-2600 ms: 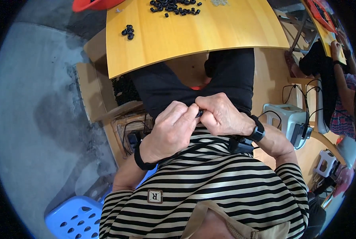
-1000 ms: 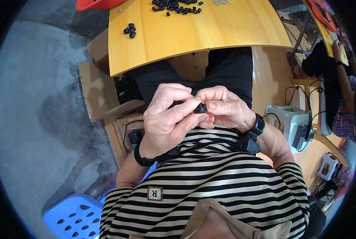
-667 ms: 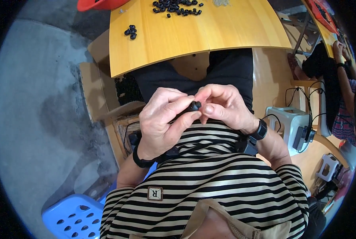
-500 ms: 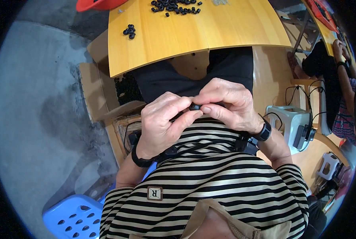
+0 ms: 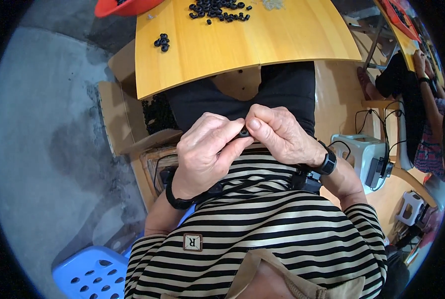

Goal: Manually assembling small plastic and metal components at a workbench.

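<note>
Over my lap, in front of the striped shirt, both hands meet at a small black ring-shaped part [image 5: 243, 132]. My left hand [image 5: 205, 149] pinches it between thumb and fingers, and its open end with a hole faces up. My right hand [image 5: 285, 133] is closed against the part's right side, thumb pressed to the bent index finger; whatever sits between those fingertips is hidden. On the wooden table [image 5: 262, 40] ahead lies a pile of similar black parts [image 5: 215, 9]. A smaller cluster of black parts [image 5: 162, 42] rests near the table's left edge.
A red basin [image 5: 125, 7] is at the table's far left, beside a small clear heap [image 5: 272, 4]. An open cardboard box [image 5: 118, 117] of black pieces stands below left. A blue plastic stool [image 5: 90, 274], a white stool [image 5: 359, 149] with cables, and another person's arm [image 5: 432, 112] flank me.
My right thumb has lifted from the part's side and now lies higher, pressed against the index finger. The left hand keeps its pinch, and the black part has turned slightly.
</note>
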The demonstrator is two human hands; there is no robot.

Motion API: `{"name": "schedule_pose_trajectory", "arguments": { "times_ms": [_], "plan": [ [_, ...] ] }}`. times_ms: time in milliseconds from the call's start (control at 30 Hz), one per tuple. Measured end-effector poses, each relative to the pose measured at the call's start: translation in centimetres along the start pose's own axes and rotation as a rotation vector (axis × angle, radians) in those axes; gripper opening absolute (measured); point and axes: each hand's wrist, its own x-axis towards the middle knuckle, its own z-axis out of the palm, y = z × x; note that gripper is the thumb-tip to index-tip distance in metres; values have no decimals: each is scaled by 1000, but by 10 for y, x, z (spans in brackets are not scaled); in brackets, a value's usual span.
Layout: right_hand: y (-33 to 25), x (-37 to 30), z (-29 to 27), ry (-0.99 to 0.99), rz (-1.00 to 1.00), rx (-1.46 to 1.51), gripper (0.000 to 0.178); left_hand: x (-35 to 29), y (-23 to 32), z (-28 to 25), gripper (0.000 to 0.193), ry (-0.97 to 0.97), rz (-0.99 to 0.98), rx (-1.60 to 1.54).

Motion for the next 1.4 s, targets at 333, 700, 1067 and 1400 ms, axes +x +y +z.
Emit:
{"name": "schedule_pose_trajectory", "arguments": {
  "times_ms": [333, 700, 1067, 1400],
  "plan": [
    [-2, 10, -1, 135, -186, -229, 26, 2, -2, 2, 24, -26, -177, -127],
    [12, 15, -7, 140, -328, -345, 22, 7, -3, 1, 16, -77, -751, -718],
    [2, 8, -14, 165, -53, 78, 16, 6, -11, -4, 25, -48, -540, -545],
    [0, 15, -22, -58, 270, 325, 10, 8, -13, -2, 27, -158, -252, -138]
  ]
}}
